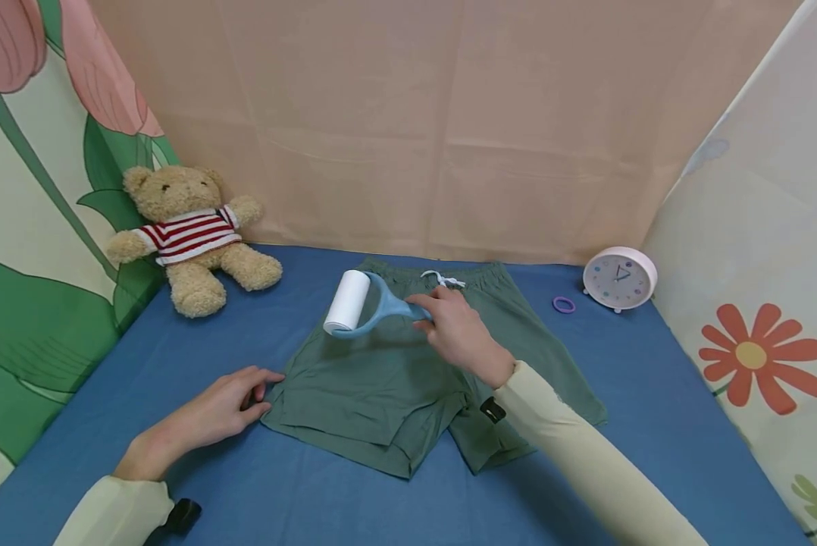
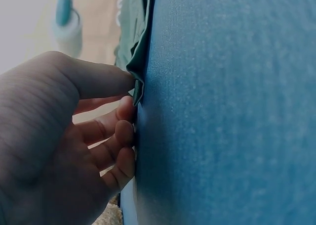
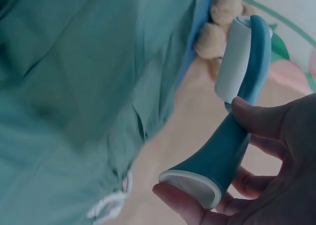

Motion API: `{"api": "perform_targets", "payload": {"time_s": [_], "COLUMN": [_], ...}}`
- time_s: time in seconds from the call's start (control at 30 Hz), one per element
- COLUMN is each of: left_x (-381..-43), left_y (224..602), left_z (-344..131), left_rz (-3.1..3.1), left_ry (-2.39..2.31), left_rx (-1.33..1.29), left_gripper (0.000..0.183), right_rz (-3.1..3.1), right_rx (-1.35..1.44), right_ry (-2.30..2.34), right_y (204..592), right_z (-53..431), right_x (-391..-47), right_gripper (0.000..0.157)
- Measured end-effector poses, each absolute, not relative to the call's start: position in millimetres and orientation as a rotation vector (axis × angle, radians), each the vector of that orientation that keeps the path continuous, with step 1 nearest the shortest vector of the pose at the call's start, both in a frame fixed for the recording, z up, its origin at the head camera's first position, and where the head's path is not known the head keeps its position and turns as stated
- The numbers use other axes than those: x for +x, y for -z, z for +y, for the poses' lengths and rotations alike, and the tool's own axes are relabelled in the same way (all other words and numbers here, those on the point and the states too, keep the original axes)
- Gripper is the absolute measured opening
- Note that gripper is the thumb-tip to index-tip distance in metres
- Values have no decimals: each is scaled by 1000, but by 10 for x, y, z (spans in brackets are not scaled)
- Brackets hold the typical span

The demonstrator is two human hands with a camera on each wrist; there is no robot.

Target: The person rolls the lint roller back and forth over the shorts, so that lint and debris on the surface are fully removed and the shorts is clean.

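Blue cloth (image 1: pixel 654 447), lint roller (image 1: pixel 396 306) in right grip (image 1: pixel 459 330), clock (image 1: pixel 620 279) in head view only

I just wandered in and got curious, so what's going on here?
A person is working over green shorts spread on a blue cloth. Their right hand holds a roller in the air above the shorts, not touching them at this moment. Their left hand pinches the shorts' lower left corner. A teddy sits at the back left, and a clock stands at the back right, near a purple ring.
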State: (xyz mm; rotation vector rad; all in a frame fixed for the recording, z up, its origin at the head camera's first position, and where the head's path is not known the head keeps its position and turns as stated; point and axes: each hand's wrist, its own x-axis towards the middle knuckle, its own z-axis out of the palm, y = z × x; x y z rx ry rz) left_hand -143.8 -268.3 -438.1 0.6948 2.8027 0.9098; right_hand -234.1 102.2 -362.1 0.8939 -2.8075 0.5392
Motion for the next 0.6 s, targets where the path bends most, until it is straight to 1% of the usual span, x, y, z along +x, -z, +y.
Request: {"api": "perform_targets", "payload": {"time_s": [0.17, 0.4, 0.6], "left_x": [-1433, -1427, -1424], "left_y": [4366, 4361, 4370], "left_z": [-2676, -2665, -2672], "left_rz": [2799, 2818, 2812], "left_ry": [-896, -906, -892], "left_rx": [675, 694, 681], "left_gripper": [37, 37, 37], "right_rz": [-2828, -2835, -2910], "right_rx": [944, 975, 925], "right_ry": [-558, -592, -546], "right_y": [3696, 3798, 3881], "right_z": [785, 596, 489], "right_x": [-2404, -2499, -2542], "right_gripper": [34, 35, 36]}}
